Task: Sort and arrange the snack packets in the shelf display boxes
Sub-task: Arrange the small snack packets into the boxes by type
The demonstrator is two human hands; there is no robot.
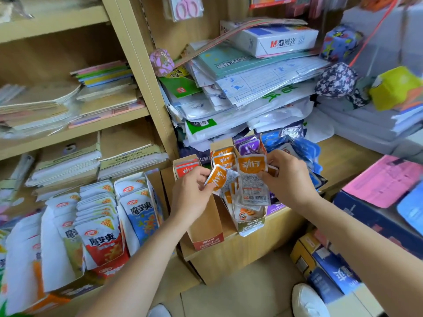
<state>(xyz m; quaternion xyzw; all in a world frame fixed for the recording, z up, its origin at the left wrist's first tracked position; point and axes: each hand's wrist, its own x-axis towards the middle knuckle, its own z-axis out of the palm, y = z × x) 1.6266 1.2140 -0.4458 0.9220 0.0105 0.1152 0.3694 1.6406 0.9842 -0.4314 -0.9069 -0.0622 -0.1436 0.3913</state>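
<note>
Centrally, left grip [191, 193] pinching orange packet [218, 178], right grip [288, 177] clutching packet bundle [253, 181], display box [250, 226] half-hidden.

The right hand [288, 177] covers much of the blue packets [304, 147] behind it. The small print on the back of the orange packet [251, 179] it holds is too fine to read. The left hand [192, 193] hides one corner of the tilted packet [218, 177] it pinches. Below both hands, the packets in the display box [250, 225] overlap, so their number cannot be told. Both forearms run off the bottom edge.
</note>
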